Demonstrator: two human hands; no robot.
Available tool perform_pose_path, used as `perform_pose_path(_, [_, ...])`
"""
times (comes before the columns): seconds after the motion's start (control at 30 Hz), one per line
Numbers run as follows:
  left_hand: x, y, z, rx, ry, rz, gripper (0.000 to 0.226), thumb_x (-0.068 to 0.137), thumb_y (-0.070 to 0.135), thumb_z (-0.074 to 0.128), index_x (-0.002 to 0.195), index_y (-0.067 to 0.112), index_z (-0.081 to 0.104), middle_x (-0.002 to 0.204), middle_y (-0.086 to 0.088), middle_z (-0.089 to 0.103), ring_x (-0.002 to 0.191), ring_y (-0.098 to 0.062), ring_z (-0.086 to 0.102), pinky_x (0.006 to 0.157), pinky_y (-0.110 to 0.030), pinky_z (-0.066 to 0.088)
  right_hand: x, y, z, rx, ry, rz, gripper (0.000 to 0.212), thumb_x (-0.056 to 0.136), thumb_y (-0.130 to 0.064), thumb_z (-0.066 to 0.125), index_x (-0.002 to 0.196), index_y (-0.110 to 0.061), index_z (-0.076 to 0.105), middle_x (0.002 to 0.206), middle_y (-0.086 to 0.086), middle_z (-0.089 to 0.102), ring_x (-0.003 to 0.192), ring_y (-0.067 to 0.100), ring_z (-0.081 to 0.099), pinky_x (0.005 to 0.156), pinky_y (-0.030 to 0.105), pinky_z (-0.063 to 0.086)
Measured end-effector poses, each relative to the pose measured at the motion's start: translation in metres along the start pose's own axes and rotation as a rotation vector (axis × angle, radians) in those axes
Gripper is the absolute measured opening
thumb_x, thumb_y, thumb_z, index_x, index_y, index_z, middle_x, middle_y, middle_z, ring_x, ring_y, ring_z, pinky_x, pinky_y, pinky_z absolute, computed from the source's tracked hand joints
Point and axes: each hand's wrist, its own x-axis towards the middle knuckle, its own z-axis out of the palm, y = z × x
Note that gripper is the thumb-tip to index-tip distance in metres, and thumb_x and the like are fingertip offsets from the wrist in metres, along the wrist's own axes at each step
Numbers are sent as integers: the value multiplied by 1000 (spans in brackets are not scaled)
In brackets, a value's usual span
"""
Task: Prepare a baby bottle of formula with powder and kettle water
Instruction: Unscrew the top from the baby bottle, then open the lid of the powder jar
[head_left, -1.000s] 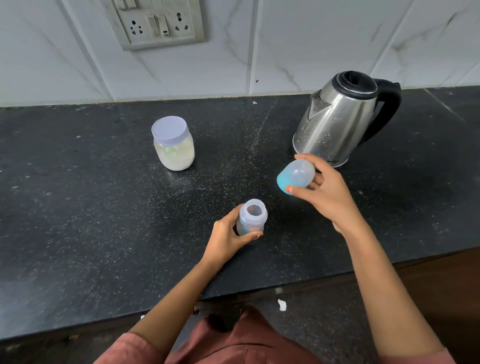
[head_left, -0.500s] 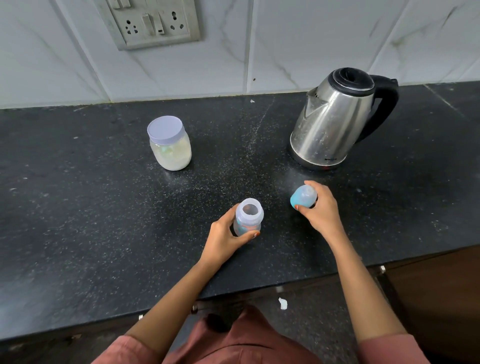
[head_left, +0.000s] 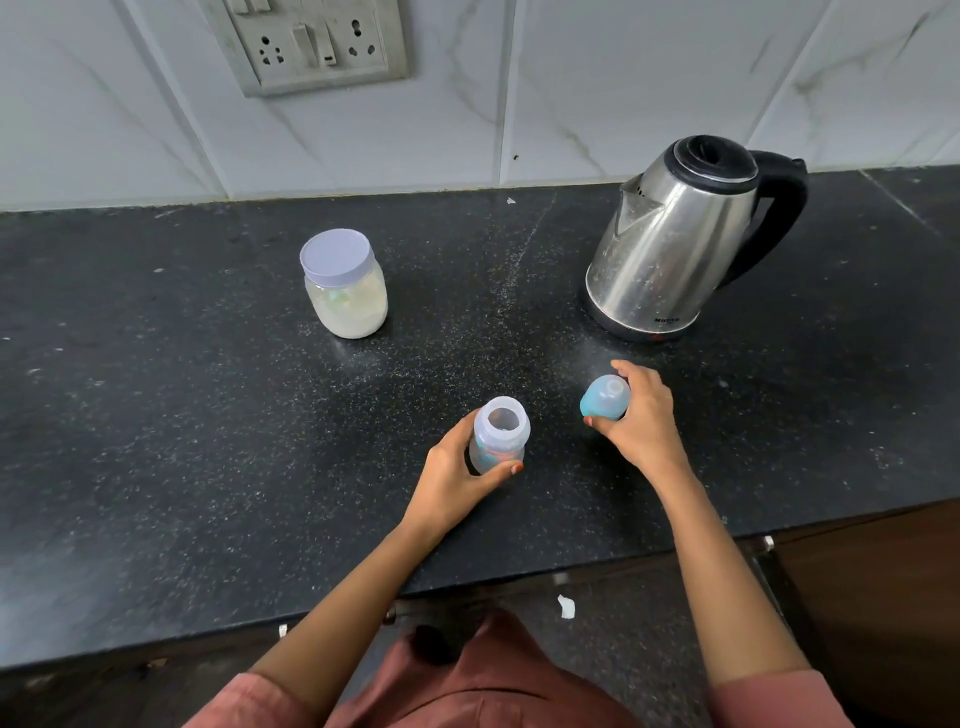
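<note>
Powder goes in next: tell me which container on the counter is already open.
The baby bottle in the left hand: its mouth is uncovered, while jar and kettle have lids on.

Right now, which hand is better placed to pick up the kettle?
Right, probably. The right hand holds the cap just in front of the kettle, whose handle faces that side; the left hand grips the open bottle.
</note>
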Motion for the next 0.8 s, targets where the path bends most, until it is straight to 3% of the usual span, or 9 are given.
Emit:
perform_pose_path(0.07, [-2,-3,-2,22,-23,-4,62,70,20,80,124,24,49,117,19,54,111,2,50,93,-5,34,0,-5,-5,-51,29,-38,72,71,-11,75,134,-14,40,137,10,40,129,29,33,106,41,32])
perform_pose_path(0.2, [-4,-13,-15,68,-53,-25,78,66,24,82,134,17,43,135,9,47,125,-2,42,104,-14,30,1,-24,-13,-22,33,-123,54,76,-11,71,126,-16,50,131,6,44,125,24,38,102,37,35])
perform_pose_path(0.33, [1,-17,-40,84,-16,-32,85,64,22,82,137,15,40,134,14,41,127,-2,37,104,-6,23,11,-48,-7,58,-19,-207,33,79,-12,67,111,-16,60,116,2,55,106,17,54,88,34,46])
perform_pose_path(0.43, [9,-21,-65,84,74,-21,79,66,22,80,135,16,42,134,10,46,126,-3,41,106,-16,27,24,-71,4,76,-93,-261,28,80,-12,67,107,-15,63,109,1,59,98,14,56,88,37,49])
perform_pose_path(0.5, [18,-22,-83,94,181,-10,70,70,19,79,132,17,46,131,8,50,123,-5,46,105,-16,30,36,-88,12,68,-148,-314,27,80,-13,67,107,-14,63,107,1,60,94,11,55,88,36,49])
perform_pose_path(0.6, [36,-21,-111,80,351,-2,59,75,13,75,128,14,48,126,8,51,117,-8,49,97,-4,31,58,-117,25,-3,-227,-408,29,81,-15,67,109,-13,62,110,4,60,92,9,53,87,34,49])
perform_pose_path(0.8, [82,-30,-160,42,454,-35,65,75,13,75,131,12,41,133,-2,46,120,-10,44,101,-24,34,93,-180,57,-37,-426,-473,50,80,-21,69,125,-12,51,125,7,52,105,11,50,88,23,41])
